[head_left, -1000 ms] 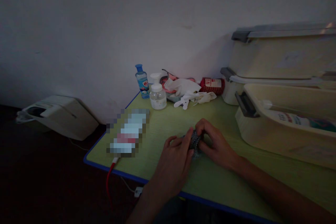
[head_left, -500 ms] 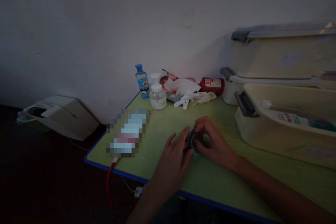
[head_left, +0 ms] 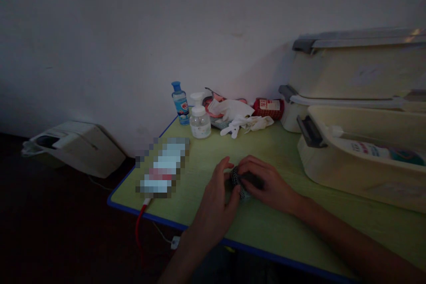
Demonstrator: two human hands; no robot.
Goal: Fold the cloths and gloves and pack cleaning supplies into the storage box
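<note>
Head view, contents by size. Table [head_left: 276, 235]: green top, blue edging. Lidded bins [head_left: 336, 71]: stacked, far right. Open bin [head_left: 353, 182]: right, nearer, a bottle lying inside. White box [head_left: 89, 151]: tilted, beyond the table's left edge. Right hand [head_left: 268, 184]: thumb and forefinger narrow, pinching the right side of the small item. Left hand [head_left: 214, 206]: fingers loosely curved, thumb against the same item; how firmly it grips, cannot tell. Phone [head_left: 168, 164]: left, blurred, red cable attached. Far side: blue bottle [head_left: 182, 108], upright; clear jar [head_left: 200, 126]; red bottle [head_left: 269, 105], lying down; white gloves [head_left: 236, 125], crumpled. Small patterned item [head_left: 235, 178]: dark and light, between both hands, low over the table; partly hidden. Handling note, by judgement: it looks soft, so the left thumb does best as a steady brace, the right pinch light and near the edge, each adjustment small.
</note>
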